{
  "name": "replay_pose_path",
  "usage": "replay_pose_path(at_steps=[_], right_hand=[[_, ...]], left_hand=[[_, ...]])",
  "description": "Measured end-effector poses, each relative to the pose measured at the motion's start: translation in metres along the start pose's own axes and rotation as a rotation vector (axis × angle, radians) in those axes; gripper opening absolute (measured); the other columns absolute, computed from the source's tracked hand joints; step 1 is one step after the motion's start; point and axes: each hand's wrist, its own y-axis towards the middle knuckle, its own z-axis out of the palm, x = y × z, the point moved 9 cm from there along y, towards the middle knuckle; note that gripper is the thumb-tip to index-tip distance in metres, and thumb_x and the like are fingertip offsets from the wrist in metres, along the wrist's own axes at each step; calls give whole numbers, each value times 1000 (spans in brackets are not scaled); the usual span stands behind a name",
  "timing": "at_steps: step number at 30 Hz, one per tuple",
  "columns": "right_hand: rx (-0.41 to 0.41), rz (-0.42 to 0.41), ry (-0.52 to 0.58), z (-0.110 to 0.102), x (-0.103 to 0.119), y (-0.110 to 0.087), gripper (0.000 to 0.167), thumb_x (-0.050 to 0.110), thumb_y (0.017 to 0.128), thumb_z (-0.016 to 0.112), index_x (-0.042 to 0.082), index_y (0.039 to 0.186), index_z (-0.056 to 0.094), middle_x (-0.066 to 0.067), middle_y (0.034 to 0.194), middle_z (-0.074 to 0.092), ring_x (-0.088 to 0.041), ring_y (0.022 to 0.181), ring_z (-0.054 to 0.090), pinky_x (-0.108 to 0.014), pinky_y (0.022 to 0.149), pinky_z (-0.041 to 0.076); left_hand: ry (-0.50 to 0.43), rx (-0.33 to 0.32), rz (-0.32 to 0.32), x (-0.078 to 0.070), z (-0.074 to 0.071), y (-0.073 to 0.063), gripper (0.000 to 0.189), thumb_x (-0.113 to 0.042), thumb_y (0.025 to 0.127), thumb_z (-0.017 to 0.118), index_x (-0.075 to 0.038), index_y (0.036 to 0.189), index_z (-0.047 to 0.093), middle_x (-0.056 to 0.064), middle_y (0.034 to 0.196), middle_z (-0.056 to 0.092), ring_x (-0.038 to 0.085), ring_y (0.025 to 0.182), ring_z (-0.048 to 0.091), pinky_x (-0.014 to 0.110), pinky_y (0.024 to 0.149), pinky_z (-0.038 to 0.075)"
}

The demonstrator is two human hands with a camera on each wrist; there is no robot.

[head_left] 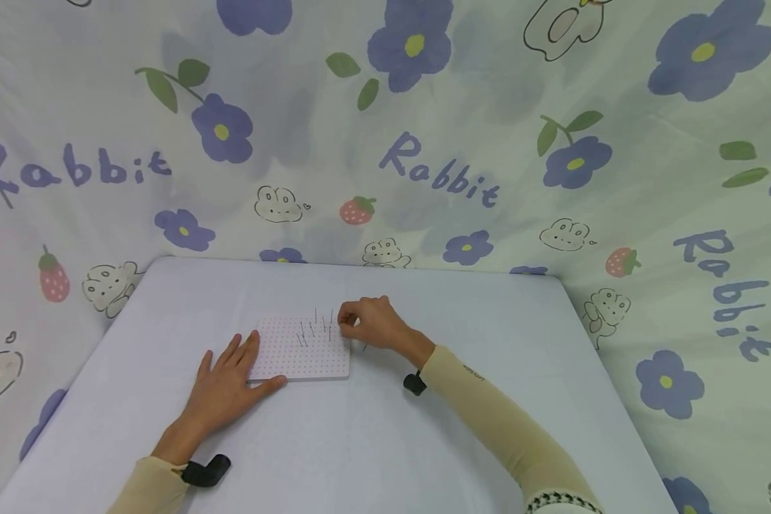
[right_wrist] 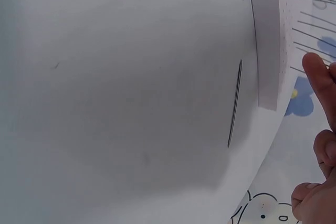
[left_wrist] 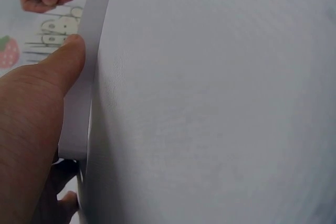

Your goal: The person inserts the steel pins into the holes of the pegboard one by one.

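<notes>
A white pegboard (head_left: 295, 360) with rows of small holes lies on the table. Several thin metal needles (head_left: 311, 330) stand in its upper right part, some tilted. My left hand (head_left: 225, 392) rests at the board's left side, fingers spread, with the thumb along the front edge. At the upper right corner my right hand (head_left: 375, 325) holds thumb and fingertips together and pinches a needle, mostly hidden by the fingers. Beside the board's right edge, one loose needle (right_wrist: 235, 103) lies on the table, partly hidden below the right hand in the head view.
A white cloth covers the table (head_left: 334, 442). Behind and beside it hangs a curtain (head_left: 321, 150) printed with flowers, rabbits and strawberries. Each wrist wears a black camera, such as the left wrist camera (head_left: 207, 471).
</notes>
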Motion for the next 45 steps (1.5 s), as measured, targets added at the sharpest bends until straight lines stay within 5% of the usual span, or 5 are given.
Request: replay_pose_path(at_steps=[24, 35, 45], right_hand=[[5, -19, -85, 10, 3, 6, 5, 32, 95, 70, 31, 94, 75, 23, 74, 60, -3, 82, 53, -37, 77, 31], [15, -3, -107, 15, 1, 9, 5, 33, 95, 70, 32, 94, 75, 22, 73, 59, -4, 82, 52, -36, 77, 31], [31, 51, -134, 6, -9, 3, 17, 37, 95, 70, 31, 109, 78, 21, 82, 63, -5, 85, 54, -41, 83, 33]], left_hand=[[-2, -5, 1, 2, -1, 2, 109, -74, 88, 55, 3, 158, 22, 25, 159, 32, 47, 149, 22, 74, 113, 6], [-7, -6, 6, 1, -3, 3, 109, -74, 88, 56, 4, 157, 23, 25, 159, 32, 47, 149, 22, 74, 113, 7], [2, 4, 3, 3, 1, 4, 110, -75, 88, 54, 3, 158, 20, 25, 160, 31, 46, 150, 20, 74, 113, 5]])
